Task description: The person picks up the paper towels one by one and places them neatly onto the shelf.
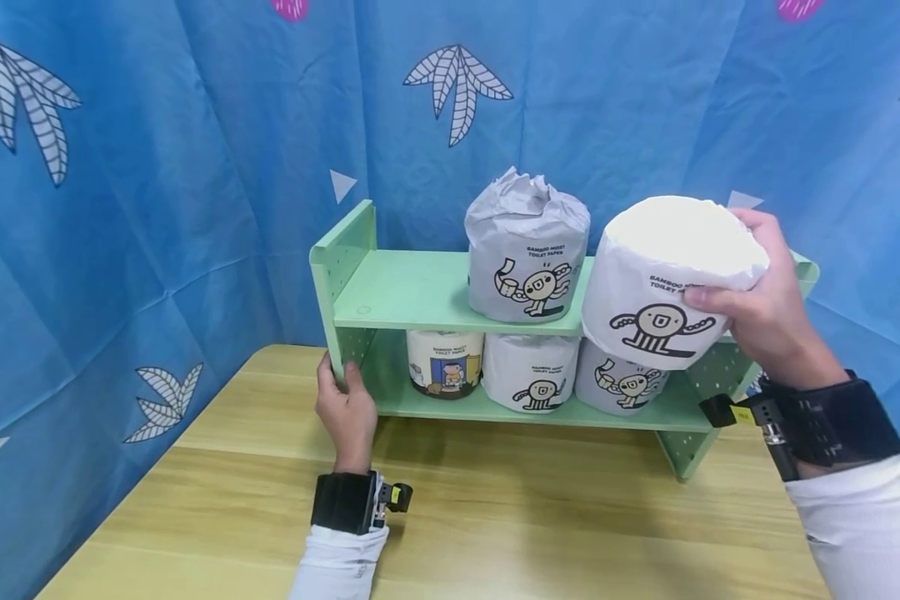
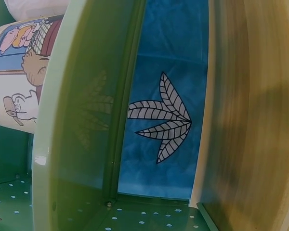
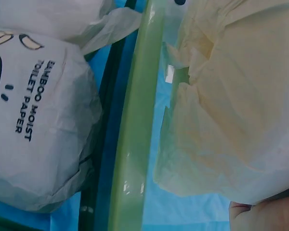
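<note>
Backdrop: blue cloth (image 1: 157, 208) with leaf prints, hung behind and on both sides.

Desk (image 1: 495, 517): light wood, carries the shelf.

Shelf (image 1: 412, 292): green, two tiers, perforated end panels, long axis runs left-right across the desk, open side toward the camera.

Held roll (image 1: 663, 279): wrapped toilet paper, white wrapper with a cartoon figure. In the air at the right end of the top tier, in front of and partly over the shelf edge. Axis tilted, flat end up and leaning toward the camera, print facing the camera. Right wrist view: its wrapper sits just beside the green shelf edge, contact can't be told.

Top roll (image 1: 527, 248): stands upright on the top tier, twisted wrapper end up, just left of the held roll.

Lower tier, three rolls side by side: left roll (image 1: 445, 361) with a colour picture, middle roll (image 1: 531, 372), right roll (image 1: 621, 382) partly behind the held roll. All upright.

Right hand (image 1: 768, 304): grips the held roll from its right side, fingers curled round the wrapper, thumb on the front.

Left hand (image 1: 347, 410): at the shelf's left end panel near the bottom, fingers wrapped round the panel edge, wrist on the desk side.
</note>
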{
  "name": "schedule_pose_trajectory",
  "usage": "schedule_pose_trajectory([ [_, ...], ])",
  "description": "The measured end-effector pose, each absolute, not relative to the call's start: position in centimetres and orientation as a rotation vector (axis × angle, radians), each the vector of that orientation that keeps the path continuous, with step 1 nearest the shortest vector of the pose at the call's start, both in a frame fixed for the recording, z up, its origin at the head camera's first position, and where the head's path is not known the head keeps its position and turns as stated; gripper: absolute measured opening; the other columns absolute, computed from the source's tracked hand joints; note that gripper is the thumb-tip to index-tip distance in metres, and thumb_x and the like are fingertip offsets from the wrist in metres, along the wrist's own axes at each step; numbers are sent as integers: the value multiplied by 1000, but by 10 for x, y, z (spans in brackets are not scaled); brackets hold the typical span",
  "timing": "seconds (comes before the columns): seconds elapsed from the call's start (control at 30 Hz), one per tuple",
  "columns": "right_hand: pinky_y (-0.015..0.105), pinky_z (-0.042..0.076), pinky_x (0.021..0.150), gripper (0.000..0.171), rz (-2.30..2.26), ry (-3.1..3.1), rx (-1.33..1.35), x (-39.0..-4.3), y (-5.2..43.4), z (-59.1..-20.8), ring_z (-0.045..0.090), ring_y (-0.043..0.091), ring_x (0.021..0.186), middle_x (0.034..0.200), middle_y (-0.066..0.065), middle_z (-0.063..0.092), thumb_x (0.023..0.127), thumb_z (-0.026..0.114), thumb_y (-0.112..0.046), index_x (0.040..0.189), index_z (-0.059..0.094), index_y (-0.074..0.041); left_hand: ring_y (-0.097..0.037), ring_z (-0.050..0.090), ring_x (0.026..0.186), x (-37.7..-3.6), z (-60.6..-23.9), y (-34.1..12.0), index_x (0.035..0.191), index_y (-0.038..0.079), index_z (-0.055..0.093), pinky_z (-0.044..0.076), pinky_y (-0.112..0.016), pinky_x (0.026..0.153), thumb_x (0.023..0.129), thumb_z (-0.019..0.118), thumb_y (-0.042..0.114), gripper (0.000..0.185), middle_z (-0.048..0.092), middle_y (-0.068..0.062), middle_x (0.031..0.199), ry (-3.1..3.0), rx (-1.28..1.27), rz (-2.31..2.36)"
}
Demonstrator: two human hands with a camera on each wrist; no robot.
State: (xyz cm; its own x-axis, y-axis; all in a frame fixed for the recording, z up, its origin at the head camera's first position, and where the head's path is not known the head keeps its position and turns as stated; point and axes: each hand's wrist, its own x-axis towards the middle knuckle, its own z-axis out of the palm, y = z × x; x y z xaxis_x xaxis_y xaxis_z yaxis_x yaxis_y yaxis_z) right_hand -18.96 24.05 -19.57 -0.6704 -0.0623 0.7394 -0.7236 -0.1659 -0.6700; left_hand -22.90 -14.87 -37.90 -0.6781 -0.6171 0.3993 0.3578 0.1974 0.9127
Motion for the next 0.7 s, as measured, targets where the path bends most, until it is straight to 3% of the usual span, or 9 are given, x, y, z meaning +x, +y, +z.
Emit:
schedule_pose_trajectory([
  [0.7,29,56,82,58,2027,-1647,988,-227,250,-192,62,23,99,122,18,49,76,47,27,124,33,-2,-34,48,125,-231,-380,-149,143,6,44,39,-51,103,102,47,14,42,52,-20,136,-1699,225,-1587],
])
